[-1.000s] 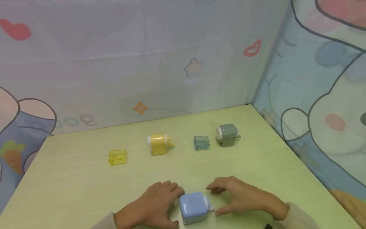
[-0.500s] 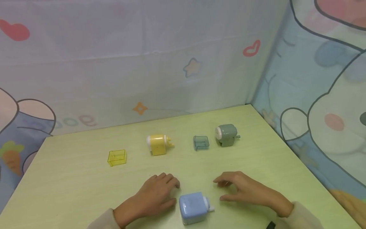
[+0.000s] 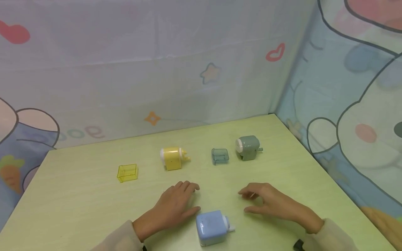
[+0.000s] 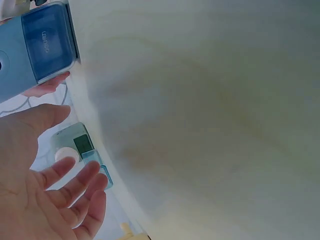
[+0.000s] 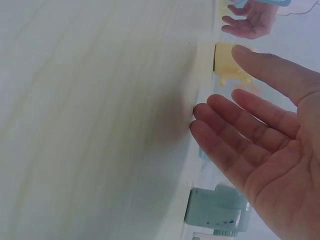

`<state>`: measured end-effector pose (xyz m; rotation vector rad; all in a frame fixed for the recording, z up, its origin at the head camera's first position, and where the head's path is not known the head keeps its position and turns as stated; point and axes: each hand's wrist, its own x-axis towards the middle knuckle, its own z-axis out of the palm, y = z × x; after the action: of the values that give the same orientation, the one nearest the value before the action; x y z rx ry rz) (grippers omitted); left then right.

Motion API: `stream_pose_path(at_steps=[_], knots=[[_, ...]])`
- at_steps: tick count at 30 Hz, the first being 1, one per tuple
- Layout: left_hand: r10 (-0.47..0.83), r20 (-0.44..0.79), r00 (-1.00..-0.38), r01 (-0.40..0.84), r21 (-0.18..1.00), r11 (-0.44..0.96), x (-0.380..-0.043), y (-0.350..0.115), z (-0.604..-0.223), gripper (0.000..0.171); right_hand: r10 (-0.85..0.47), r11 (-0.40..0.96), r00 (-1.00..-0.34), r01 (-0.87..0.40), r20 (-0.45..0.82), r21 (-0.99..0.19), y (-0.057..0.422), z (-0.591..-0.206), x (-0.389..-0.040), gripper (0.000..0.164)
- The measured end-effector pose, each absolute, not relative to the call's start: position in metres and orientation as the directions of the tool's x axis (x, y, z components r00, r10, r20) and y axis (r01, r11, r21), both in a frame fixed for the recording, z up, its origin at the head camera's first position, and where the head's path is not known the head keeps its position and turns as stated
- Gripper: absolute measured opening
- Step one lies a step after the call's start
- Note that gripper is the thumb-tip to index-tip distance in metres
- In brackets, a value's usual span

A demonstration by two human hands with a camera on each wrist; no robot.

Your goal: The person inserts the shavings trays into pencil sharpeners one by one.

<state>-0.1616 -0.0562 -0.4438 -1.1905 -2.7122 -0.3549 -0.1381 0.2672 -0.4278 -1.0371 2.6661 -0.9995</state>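
Note:
A blue crank pencil sharpener point(image 3: 211, 228) stands on the table near its front, its white crank pointing right. My left hand point(image 3: 174, 206) is just behind and left of it, fingers spread and relaxed, thumb tip near its back left corner. To the right, my right hand point(image 3: 270, 202) hovers low with loosely bent fingers and thumb apart, holding nothing. In the left wrist view, a transparent blue drawer point(image 4: 50, 44) sits in the sharpener's body. The left palm point(image 4: 20, 200) faces that camera with nothing in it; the right palm point(image 5: 280, 175) is likewise bare in its own view.
Farther back stand a yellow sharpener point(image 3: 172, 159) and a grey-green sharpener point(image 3: 249, 148). A clear yellow drawer point(image 3: 127, 173) lies left of the yellow one, a clear green drawer point(image 3: 220, 156) left of the green one. A printed cloth point(image 3: 132, 83) hangs behind the table point(image 3: 78, 195).
Both hands have drawn away from the blue sharpener and moved farther back over the table, the right one also outward. The blue sharpener stays in place.

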Motion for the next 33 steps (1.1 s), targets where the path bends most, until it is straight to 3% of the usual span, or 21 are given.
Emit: stream_pose_path(at_steps=[16,33], knots=[[0.647,0.258,-0.718,0.696,0.236,0.678,-0.180,-0.031,-0.449,0.064,-0.572,0.569,-0.801,-0.542,0.177,-0.618,0.289,-0.433,-0.153,0.039],[0.594,0.249,-0.765,0.644,0.268,0.717,-0.197,-0.012,-0.447,0.066,-0.534,0.597,-0.826,-0.518,0.179,-0.613,0.308,-0.435,-0.172,0.039]])
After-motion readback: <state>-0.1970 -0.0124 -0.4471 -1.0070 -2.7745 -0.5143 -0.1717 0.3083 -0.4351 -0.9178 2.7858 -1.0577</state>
